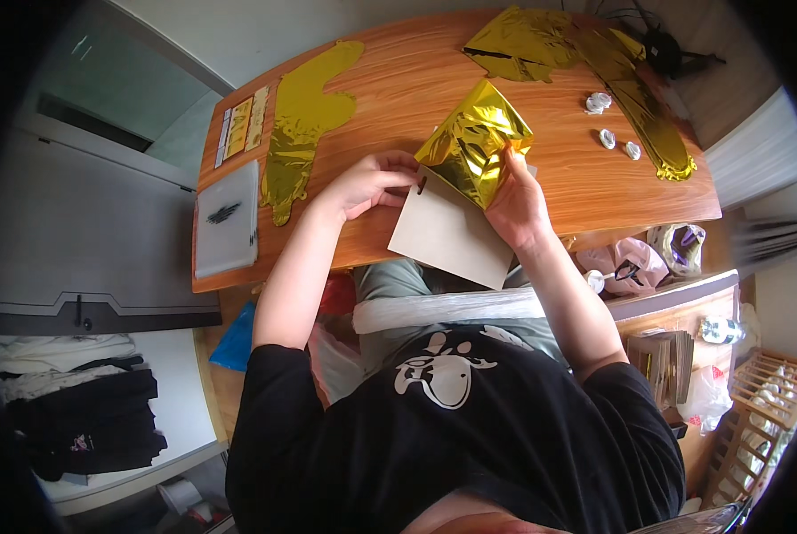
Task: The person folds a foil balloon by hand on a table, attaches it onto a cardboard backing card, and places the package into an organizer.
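Observation:
A folded, crinkled piece of gold foil [475, 147] lies over the far part of a beige cardboard sheet [447, 229], in front of me at the table's near edge. My right hand [517, 206] grips the foil's right side, its thumb on top and its other fingers mostly hidden beneath. At the left, my left hand [374, 185] pinches the sheet's corner beside a small dark slot, close to the foil's left corner. Whether it also holds the foil is hard to see.
Flat gold foil shapes lie on the wooden table [398, 98]: a lobed one [309, 116] at left, others [527, 44] at far right. White crumpled bits [599, 103] sit near them. A white tray [228, 222] occupies the left edge. A clear plastic roll [452, 309] crosses my lap.

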### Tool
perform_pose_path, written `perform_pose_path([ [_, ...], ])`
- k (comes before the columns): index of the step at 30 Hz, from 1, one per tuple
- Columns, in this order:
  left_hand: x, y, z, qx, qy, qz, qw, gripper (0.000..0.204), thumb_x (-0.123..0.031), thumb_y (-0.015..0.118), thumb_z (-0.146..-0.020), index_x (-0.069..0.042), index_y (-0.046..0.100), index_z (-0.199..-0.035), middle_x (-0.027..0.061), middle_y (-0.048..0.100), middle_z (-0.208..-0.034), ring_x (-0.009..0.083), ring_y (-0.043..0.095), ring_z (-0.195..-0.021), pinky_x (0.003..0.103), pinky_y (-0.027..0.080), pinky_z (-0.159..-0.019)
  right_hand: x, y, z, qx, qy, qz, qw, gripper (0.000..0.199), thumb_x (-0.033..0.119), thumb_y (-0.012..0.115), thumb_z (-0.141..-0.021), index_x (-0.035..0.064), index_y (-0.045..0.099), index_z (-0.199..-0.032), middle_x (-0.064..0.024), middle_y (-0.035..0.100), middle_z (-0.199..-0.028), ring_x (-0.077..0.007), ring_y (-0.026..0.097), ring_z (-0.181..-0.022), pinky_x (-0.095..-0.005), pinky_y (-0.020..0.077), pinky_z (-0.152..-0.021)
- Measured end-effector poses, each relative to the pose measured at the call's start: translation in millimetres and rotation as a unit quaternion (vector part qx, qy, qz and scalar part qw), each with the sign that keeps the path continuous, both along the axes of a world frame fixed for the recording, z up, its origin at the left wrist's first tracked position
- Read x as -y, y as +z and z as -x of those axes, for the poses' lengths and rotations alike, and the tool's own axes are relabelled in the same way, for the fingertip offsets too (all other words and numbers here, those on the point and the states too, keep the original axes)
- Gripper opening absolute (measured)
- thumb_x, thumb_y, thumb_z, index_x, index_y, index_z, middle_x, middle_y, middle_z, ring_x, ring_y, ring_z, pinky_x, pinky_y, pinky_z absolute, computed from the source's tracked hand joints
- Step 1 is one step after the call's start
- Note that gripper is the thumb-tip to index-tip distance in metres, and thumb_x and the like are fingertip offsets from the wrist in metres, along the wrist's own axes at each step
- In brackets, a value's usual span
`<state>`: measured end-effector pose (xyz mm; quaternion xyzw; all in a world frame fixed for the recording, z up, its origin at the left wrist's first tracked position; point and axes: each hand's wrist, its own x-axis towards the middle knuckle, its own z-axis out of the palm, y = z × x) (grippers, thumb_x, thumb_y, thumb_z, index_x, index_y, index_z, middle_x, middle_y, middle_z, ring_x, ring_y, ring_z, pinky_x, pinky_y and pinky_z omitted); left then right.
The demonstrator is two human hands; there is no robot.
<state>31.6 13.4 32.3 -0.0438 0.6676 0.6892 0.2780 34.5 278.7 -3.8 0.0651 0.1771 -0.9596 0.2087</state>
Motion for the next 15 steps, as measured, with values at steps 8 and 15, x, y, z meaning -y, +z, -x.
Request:
perform_pose_path([
  [8, -1.2, -10.2, -12.7, 0.057, 0.032, -0.108, 0.992, 0.032, -0.013, 0.062, -0.101, -0.003, 0.059, -0.131, 0.011, 0.068, -0.125, 0.021, 0.068, -0.113, 0.039, 0.058, -0.097, -2.1, -4.2, 1.8, -0.004, 0.006, 0.013, 1.0, 0.032, 0.03, 0.056, -0.107, 0.0153, 0.057, -0.135, -0.0024, 0.065, -0.135, -0.0224, 0.06, -0.128, -0.0425, 0.0431, -0.114],
  [15, -12.3, -15.4, -45.4, -0.104, 0.203, 0.002, 0.974, 0.036, -0.016, 0.062, -0.103, -0.003, 0.058, -0.137, 0.0086, 0.068, -0.122, 0.0167, 0.067, -0.108, 0.032, 0.058, -0.089, -6.4, -0.6, 4.0, 0.031, 0.025, 0.083, 0.996, 0.029, 0.03, 0.057, -0.106, 0.0137, 0.062, -0.13, -0.0061, 0.067, -0.133, -0.0261, 0.061, -0.126, -0.0447, 0.043, -0.114],
])
